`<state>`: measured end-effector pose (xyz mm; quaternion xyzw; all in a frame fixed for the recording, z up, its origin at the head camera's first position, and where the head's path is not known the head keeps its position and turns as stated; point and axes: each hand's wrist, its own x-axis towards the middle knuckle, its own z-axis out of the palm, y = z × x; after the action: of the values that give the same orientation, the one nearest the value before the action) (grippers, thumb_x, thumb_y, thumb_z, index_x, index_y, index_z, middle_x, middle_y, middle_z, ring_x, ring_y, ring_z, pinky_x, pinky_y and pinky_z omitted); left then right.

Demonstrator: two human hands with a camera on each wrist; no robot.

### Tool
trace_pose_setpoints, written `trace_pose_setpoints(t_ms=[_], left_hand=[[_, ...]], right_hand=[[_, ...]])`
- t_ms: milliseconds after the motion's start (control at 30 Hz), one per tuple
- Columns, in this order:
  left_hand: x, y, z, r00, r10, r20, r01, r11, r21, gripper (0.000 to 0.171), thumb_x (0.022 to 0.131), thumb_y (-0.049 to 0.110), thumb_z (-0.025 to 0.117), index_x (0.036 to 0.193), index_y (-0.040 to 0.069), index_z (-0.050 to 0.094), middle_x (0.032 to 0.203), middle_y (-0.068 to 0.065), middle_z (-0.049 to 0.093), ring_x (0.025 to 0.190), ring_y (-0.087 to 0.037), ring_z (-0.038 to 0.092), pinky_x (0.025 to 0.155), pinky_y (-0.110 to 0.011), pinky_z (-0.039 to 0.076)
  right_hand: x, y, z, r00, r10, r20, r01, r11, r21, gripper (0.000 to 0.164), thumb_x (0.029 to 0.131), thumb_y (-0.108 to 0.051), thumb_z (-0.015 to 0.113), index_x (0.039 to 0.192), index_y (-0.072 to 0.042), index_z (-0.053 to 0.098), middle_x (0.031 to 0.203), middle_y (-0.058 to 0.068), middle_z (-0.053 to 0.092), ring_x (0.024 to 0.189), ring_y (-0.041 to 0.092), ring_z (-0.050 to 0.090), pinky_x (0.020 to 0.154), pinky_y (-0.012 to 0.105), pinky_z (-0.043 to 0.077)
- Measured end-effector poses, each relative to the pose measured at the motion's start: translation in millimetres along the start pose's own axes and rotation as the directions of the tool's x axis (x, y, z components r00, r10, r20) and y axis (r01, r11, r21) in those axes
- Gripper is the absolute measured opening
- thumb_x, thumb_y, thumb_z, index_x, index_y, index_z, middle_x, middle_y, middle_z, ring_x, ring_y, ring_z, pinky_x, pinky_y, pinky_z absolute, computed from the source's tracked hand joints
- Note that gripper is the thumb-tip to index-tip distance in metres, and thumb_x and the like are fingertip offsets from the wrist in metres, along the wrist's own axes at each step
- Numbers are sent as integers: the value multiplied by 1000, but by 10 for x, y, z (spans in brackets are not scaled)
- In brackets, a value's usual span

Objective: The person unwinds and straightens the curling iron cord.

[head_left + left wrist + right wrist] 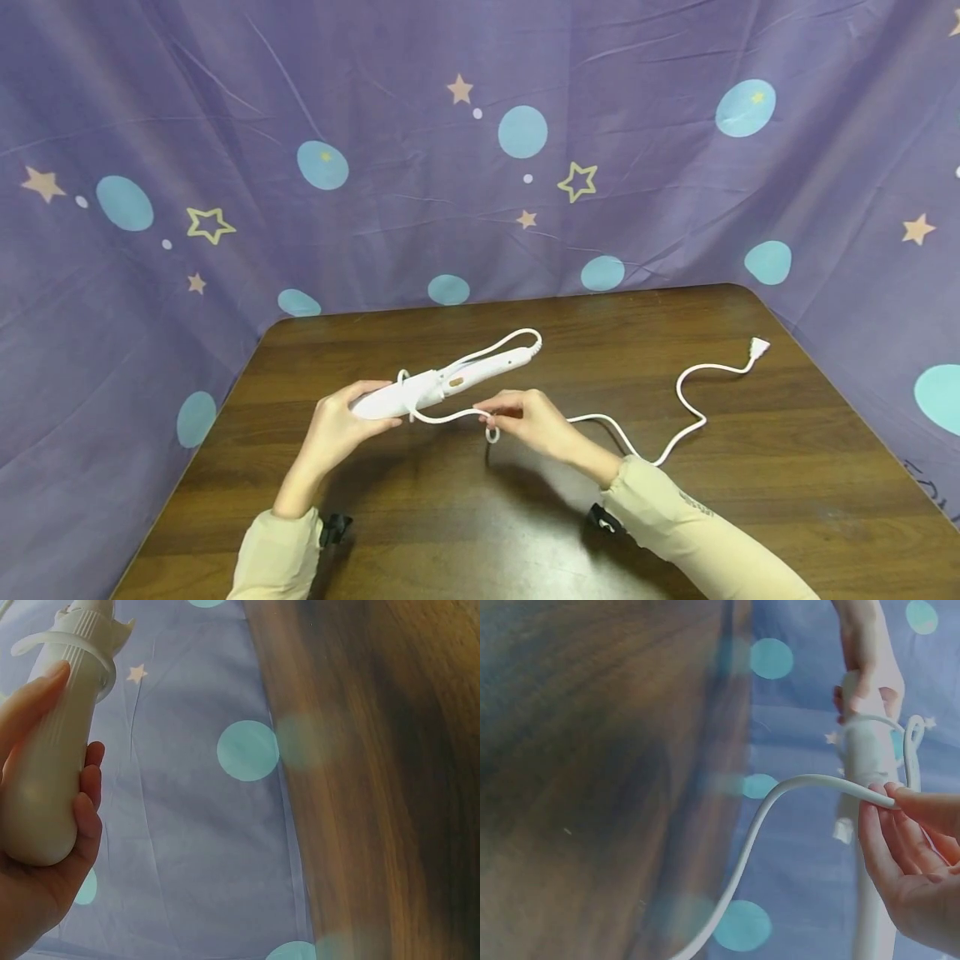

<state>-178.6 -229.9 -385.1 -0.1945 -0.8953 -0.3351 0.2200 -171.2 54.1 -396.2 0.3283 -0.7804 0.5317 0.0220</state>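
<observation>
A white hair straightener (483, 372) is held above the table, tilted, its cord end up and to the right. My left hand (337, 427) grips its wide end, with the thumb along the ridged side in the left wrist view. The white cord (742, 859) leaves the narrow end, runs back along the body and loops around it just beyond my left fingers. Between thumb and fingertips, my right hand (536, 423) pinches the cord to the right of the body. A small cord loop (492, 435) hangs below those fingertips.
Past my right hand, the cord winds over the brown wooden table (675, 317) to a white plug (759, 347) near the right edge. A purple curtain (420, 167) with stars and dots hangs behind and at both sides. Black straps (336, 529) sit at both wrists.
</observation>
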Motion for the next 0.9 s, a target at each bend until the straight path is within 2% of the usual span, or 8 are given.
trace_pose_setpoints(t_ms=[267, 533, 733, 900], left_hand=[[-15, 7, -12, 1000, 18, 17, -18, 1000, 21, 47, 52, 17, 84, 95, 11, 67, 91, -3, 67, 76, -13, 57, 64, -23, 40], [-36, -3, -25, 999, 25, 29, -26, 999, 33, 47, 52, 17, 84, 96, 12, 67, 90, -2, 67, 76, -13, 57, 64, -23, 40], [-40, -15, -31, 998, 35, 46, -37, 999, 39, 47, 52, 18, 84, 95, 12, 67, 89, -2, 67, 76, -12, 57, 64, -25, 42], [-44, -21, -54, 998, 44, 50, -46, 998, 44, 48, 51, 19, 84, 95, 12, 67, 89, -1, 67, 76, -12, 57, 63, -26, 42]], right_hand=[[12, -131, -196, 993, -84, -88, 77, 994, -83, 22, 79, 3, 60, 100, 1, 66, 92, 9, 66, 80, 15, 60, 71, 22, 47], [58, -263, -352, 990, -58, -126, 46, 994, -98, 21, 78, 5, 61, 99, 5, 65, 90, 13, 66, 75, 16, 60, 68, 23, 48], [104, -226, -486, 986, -69, -151, 46, 988, -150, 22, 77, 1, 64, 99, 1, 66, 93, 11, 66, 75, 15, 60, 66, 23, 48], [124, -225, -610, 984, -41, -172, 11, 984, -176, 21, 78, 2, 63, 98, 1, 67, 89, 11, 67, 73, 16, 60, 64, 22, 47]])
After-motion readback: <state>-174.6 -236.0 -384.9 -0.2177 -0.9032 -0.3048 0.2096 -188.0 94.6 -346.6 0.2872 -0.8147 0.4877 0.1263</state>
